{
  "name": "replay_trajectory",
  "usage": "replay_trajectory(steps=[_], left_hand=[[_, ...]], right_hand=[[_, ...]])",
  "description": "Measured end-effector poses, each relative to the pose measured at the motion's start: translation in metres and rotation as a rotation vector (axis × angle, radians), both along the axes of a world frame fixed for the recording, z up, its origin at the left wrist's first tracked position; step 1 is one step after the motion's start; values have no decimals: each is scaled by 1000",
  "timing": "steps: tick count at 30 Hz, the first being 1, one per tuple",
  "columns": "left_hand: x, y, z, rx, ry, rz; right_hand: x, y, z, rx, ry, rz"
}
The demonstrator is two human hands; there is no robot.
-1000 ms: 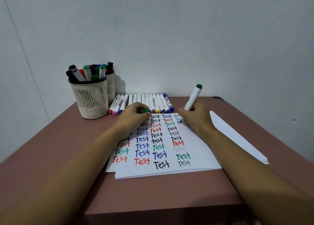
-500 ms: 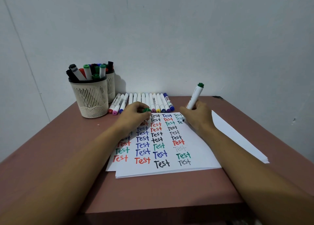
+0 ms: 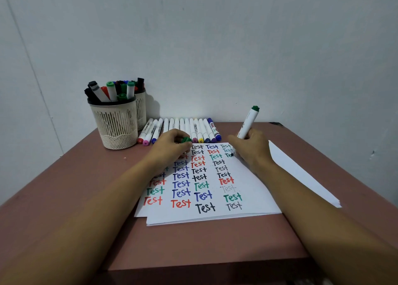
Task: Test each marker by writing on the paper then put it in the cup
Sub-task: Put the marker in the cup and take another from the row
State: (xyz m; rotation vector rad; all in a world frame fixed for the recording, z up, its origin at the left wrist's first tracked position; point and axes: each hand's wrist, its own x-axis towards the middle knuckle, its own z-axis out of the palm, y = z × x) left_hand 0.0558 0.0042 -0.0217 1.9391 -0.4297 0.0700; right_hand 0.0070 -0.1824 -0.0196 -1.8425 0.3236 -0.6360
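My right hand [image 3: 252, 149] grips a white marker with a green end [image 3: 247, 123], held tilted with its tip on the paper [image 3: 254, 198] at the third row of the right column, where a green "Te" stands. My left hand [image 3: 170, 146] rests on the sheet's upper left and pinches the green cap [image 3: 186, 140]. The paper is covered with columns of the word "Test" in black, red, blue and green. A cream mesh cup [image 3: 116, 125] at the back left holds several markers.
A second mesh cup [image 3: 141, 110] with markers stands behind the first. A row of several capped markers [image 3: 183, 129] lies along the wall behind the paper. More white sheets [image 3: 305, 177] stick out to the right. The brown table's front edge [image 3: 204, 265] is near me.
The marker tip has moved slightly along the paper and the green word has grown by a letter. My left hand keeps still with the cap.
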Motion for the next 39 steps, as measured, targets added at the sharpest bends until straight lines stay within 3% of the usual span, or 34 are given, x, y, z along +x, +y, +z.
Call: replay_trajectory(steps=[28, 31, 39], left_hand=[[-3, 0, 1, 87, -69, 5], [-7, -1, 4, 85, -131, -14], [-12, -4, 3, 101, -182, -114]], right_hand=[[2, -1, 0, -39, -12, -67], [2, -3, 1, 48, -34, -24], [-2, 9, 11, 396, -121, 349]])
